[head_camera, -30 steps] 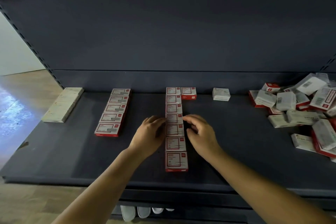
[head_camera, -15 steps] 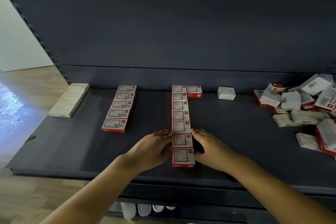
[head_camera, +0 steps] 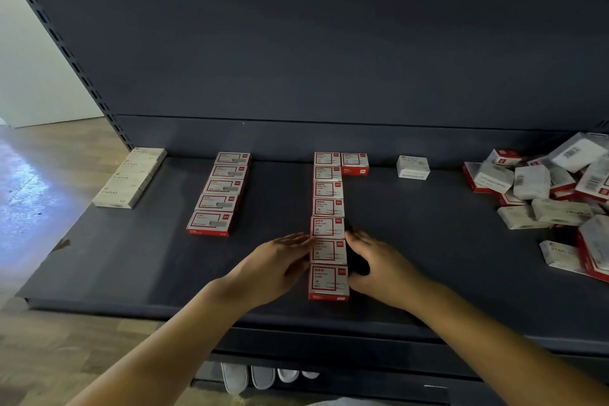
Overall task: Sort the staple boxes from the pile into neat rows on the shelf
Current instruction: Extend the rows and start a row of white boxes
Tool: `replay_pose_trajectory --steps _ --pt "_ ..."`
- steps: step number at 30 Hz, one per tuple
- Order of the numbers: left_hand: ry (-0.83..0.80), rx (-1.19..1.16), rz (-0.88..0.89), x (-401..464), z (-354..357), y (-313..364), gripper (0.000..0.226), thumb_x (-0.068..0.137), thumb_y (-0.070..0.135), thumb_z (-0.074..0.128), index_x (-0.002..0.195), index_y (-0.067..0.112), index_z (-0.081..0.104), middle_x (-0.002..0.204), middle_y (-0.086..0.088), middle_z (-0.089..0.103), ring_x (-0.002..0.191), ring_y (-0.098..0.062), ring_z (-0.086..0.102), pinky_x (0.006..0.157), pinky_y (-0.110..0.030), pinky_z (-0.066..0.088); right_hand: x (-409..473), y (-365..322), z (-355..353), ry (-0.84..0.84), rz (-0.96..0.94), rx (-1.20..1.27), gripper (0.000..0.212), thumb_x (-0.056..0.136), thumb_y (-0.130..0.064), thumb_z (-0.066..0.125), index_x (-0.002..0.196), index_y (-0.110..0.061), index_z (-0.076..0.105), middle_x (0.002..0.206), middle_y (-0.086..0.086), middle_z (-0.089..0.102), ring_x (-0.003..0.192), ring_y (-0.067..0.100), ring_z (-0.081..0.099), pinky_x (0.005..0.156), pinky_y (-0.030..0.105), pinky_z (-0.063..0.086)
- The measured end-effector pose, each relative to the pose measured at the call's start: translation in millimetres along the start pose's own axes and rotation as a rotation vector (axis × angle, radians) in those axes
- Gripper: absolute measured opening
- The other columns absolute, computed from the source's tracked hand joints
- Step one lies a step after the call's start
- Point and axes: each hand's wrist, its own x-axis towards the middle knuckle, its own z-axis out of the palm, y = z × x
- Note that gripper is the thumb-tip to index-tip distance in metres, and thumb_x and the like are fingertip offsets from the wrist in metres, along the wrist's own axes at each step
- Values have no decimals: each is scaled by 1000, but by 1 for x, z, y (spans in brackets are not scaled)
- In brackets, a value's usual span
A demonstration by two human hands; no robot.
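Fingers of both hands lie nearly straight against the two sides of the middle row (head_camera: 328,224), squaring it up; neither hand grips a box. Left hand (head_camera: 276,265) presses its flat fingers (head_camera: 301,237) on the row's near left edge, and the right hand (head_camera: 379,269) meets the opposite edge with fingers (head_camera: 359,237) only lightly bent. Under the fingers runs the dark shelf (head_camera: 445,257). Far to their right sits the unsorted pile (head_camera: 557,194); to their left stand a red-and-white row (head_camera: 219,193) and, beyond it, a pale row (head_camera: 130,176). Beyond the fingertips rest one red box (head_camera: 355,163) and a lone white box (head_camera: 413,167). These cartons look small, stiff and probably dense, best pinched across the long sides.
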Motion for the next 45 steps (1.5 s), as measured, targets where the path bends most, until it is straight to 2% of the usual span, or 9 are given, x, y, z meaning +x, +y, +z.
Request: replay_pose_trajectory --steps 9,14,16,20,24,27,32,38,45 --pt "14 -44 37 1 -3 -2 47 93 15 56 138 10 43 139 -2 49 132 -12 39 106 -11 23 -2 -4 4 7 41 8 78 90 -32 56 149 -18 7 157 -4 8 143 8 2 115 24 8" --pt "63 -120 8 11 -17 -3 39 89 7 59 127 16 58 127 9 56 114 4 48 97 -9 38 10 -3 -19 31 112 -44 75 87 -10 56 149 -17 14 156 1 13 143 14 10 114 27 13" --pt "135 -94 -73 24 -24 -3 38 89 6 57 126 15 58 124 3 60 108 -1 53 95 -16 42 25 -1 -34 140 165 -43 73 85 -4 57 148 -17 21 154 3 22 141 17 21 111 28 21" --pt "193 -3 -220 60 -29 -7 43 92 8 53 135 14 49 137 -4 52 127 -18 45 102 -23 33 57 -1 -46 201 158 -56 65 84 -2 57 143 -15 32 144 7 38 132 21 36 103 30 34" --pt "105 23 -307 83 -26 -14 44 94 13 52 137 14 45 140 -6 48 131 -23 41 104 -32 36 76 1 -39 194 93 -78 62 83 -13 63 140 -21 37 144 2 38 132 19 35 106 35 35" --pt "29 2 -285 86 -19 -15 43 93 19 54 135 17 47 134 -5 52 117 -23 54 94 -32 46 79 1 -32 184 89 -62 63 85 -27 64 141 -25 35 143 2 38 131 21 36 104 38 37" --pt "35 -3 -266 82 -15 -14 50 92 16 55 140 15 41 138 -6 48 119 -24 53 97 -36 45 80 4 -23 225 107 -33 55 85 -31 63 135 -25 42 135 2 45 124 21 44 101 39 42" --pt "13 13 -278 81 -19 -11 49 93 15 53 141 13 40 141 -6 46 123 -25 51 100 -35 43 78 3 -20 253 79 2 45 85 -27 64 127 -20 50 128 2 51 120 19 47 104 40 39" --pt "65 73 -339 84 -28 -3 42 92 15 54 133 9 49 137 -9 50 123 -25 48 97 -30 38 69 11 -30 228 79 4 54 86 -14 59 137 -18 42 139 5 42 130 22 38 105 36 37"
